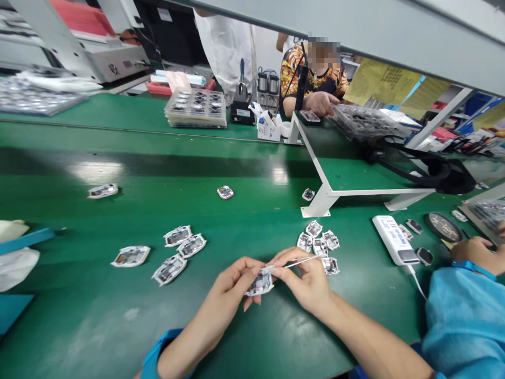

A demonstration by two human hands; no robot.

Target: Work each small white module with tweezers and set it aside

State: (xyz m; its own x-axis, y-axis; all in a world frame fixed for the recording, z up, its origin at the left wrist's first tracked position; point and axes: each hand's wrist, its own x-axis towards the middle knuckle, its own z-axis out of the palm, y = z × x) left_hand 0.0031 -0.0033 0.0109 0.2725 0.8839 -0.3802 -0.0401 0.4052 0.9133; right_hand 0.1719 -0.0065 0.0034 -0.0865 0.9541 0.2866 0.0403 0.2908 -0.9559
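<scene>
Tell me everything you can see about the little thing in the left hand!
The small piece has a pale, plastic-looking rim around a grey inside that looks like electronics. It is held over the green table, inside facing up, pinched by the left hand, which hides part of it. The right hand holds a thin pale tool at its upper edge.

White-framed circuit unit (261,283) in left hand (235,280), tweezers (302,261) in right hand (306,282), over green table (94,321)
</scene>
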